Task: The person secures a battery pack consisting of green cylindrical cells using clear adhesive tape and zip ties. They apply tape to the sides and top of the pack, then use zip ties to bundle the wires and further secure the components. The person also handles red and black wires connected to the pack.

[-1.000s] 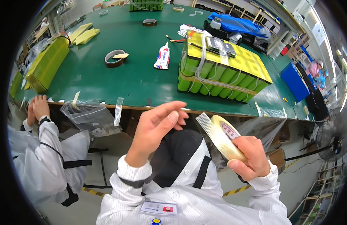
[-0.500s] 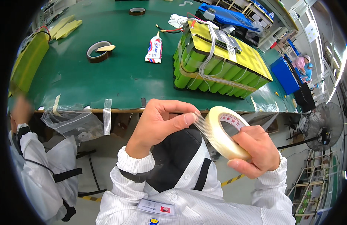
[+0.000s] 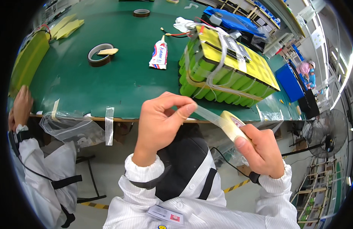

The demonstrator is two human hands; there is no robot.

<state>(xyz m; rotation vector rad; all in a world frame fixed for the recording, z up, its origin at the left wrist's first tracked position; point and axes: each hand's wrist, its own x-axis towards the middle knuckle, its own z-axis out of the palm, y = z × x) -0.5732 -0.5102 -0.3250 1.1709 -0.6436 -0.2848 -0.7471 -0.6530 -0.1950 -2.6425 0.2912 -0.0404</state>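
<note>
Between finger and thumb, my left hand pinches the loose end of a translucent, ribbed strip of tape. The strip stretches across to the tape roll, which my right hand grips by its lower right side. Both hands are in front of the table's near edge, with the roll turned nearly edge-on. Beyond them on the green table stands a battery pack of green cells with yellow top sheets. White wires run over its top and side, and a band of tape circles it.
A glue tube and a dark tape roll lie on the green mat. Another tape roll is farther back. At left, a co-worker's hand touches a yellow-green pack. A plastic bag hangs from the edge.
My right hand has moved slightly and turned the roll from face-on to nearly edge-on. The tape strip between my hands is longer. The co-worker's blurred hand has come to rest by the pack.
</note>
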